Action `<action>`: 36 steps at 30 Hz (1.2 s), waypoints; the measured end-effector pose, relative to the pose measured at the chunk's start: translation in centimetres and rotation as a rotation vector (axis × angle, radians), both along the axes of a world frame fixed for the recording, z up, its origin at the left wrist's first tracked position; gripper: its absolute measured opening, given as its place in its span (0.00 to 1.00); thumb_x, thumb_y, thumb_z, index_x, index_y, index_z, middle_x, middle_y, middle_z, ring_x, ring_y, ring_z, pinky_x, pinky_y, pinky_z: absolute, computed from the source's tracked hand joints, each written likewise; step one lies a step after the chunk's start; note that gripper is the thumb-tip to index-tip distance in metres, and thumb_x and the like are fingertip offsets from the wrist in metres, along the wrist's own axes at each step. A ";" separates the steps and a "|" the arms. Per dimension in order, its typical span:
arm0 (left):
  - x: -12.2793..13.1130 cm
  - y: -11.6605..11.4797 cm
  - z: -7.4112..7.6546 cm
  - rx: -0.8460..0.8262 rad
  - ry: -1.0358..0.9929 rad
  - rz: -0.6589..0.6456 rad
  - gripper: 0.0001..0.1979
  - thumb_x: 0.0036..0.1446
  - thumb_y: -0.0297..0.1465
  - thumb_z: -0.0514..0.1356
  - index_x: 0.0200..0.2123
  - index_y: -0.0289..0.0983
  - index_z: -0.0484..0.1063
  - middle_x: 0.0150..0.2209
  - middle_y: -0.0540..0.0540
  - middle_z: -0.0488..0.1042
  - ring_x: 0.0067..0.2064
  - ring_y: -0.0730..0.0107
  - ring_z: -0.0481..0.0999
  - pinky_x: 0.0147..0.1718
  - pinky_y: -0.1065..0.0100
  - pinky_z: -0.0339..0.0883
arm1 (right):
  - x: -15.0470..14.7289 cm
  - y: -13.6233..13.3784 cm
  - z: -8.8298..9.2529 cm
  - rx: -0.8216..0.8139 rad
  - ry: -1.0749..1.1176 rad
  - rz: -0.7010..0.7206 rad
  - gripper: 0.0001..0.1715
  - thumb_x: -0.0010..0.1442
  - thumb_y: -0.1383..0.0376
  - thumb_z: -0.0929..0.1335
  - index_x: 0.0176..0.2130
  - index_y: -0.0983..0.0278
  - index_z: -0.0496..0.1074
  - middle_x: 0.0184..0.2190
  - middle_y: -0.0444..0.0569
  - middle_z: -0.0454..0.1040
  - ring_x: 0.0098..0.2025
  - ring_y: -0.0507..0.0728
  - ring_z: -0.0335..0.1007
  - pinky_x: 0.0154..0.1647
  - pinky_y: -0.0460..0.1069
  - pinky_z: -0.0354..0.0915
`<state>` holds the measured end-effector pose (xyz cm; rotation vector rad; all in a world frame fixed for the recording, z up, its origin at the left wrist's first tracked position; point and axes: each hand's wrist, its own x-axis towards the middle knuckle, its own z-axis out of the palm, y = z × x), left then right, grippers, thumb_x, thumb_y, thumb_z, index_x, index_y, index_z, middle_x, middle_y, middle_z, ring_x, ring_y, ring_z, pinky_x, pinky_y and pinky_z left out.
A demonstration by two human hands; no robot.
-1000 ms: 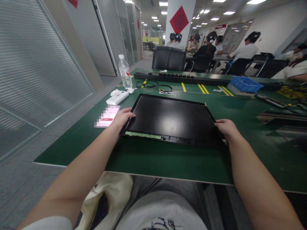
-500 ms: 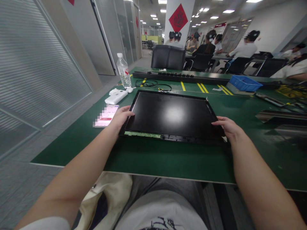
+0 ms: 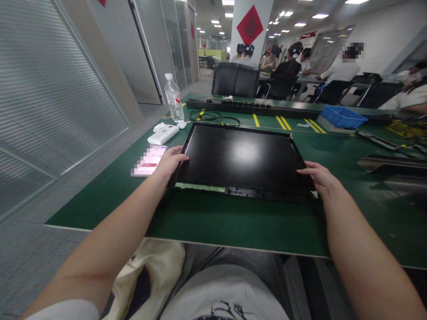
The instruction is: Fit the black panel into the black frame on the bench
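A flat black screen panel (image 3: 240, 155) lies face up over the near part of the green worktop (image 3: 233, 231), with a pale patch of light reflected in its dark surface. Along the left part of its near edge runs a green circuit strip (image 3: 200, 187), and a small pale tab (image 3: 314, 194) shows at the near right corner. Whether the panel rests fully on the worktop or is slightly raised cannot be told.

The person's left hand (image 3: 172, 160) is closed about the left side of the panel, thumb over the frame and the other fingers partly hidden. The right hand (image 3: 318, 175) has hold of the opposite side in a loose pinch, a digit reaching over onto the frame, beside the pale tab.

Just beyond the left hand lies a phone (image 3: 154, 163) with a lit, pinkish screen, partly blurred out. Behind it sit a white device (image 3: 163, 134) and a clear bottle (image 3: 174, 100), upright, with a white cap. A black cable (image 3: 213, 116) lies coiled past the panel's far edge, in front of a long black bar (image 3: 240, 104). Further right is a blue tray (image 3: 343, 117). Beyond the worktop stands a black chair (image 3: 235, 80), and several people sit farther back.
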<state>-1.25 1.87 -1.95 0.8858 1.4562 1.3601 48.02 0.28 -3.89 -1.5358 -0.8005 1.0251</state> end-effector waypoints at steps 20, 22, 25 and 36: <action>0.2 0.0 0.1 -0.055 0.085 0.025 0.27 0.40 0.16 0.70 0.46 0.36 0.77 0.41 0.44 0.83 0.41 0.58 0.85 0.42 0.63 0.78 | 0.1 0.4 -0.2 -0.023 -0.070 -0.048 0.24 0.34 0.79 0.75 0.33 0.60 0.75 0.33 0.48 0.80 0.34 0.59 0.77 0.32 0.51 0.76; 0.2 0.0 0.1 -0.055 0.082 0.008 0.27 0.41 0.16 0.70 0.47 0.36 0.77 0.40 0.45 0.83 0.40 0.59 0.85 0.41 0.63 0.79 | -0.2 0.2 0.0 -0.021 -0.073 -0.042 0.24 0.35 0.79 0.74 0.34 0.61 0.75 0.33 0.49 0.80 0.34 0.59 0.78 0.33 0.51 0.76; 0.2 0.1 0.0 -0.053 0.079 0.017 0.28 0.41 0.16 0.69 0.49 0.36 0.77 0.38 0.45 0.83 0.39 0.58 0.85 0.39 0.63 0.79 | -0.5 0.1 0.2 -0.012 -0.059 -0.052 0.25 0.35 0.80 0.74 0.34 0.61 0.76 0.33 0.48 0.80 0.35 0.58 0.78 0.34 0.51 0.76; 0.0 0.1 0.1 -0.073 0.101 0.009 0.32 0.40 0.18 0.71 0.52 0.38 0.76 0.38 0.45 0.83 0.37 0.56 0.85 0.37 0.61 0.80 | -0.3 0.1 0.3 -0.036 0.020 -0.081 0.27 0.35 0.81 0.74 0.36 0.62 0.76 0.32 0.47 0.79 0.32 0.56 0.76 0.31 0.49 0.75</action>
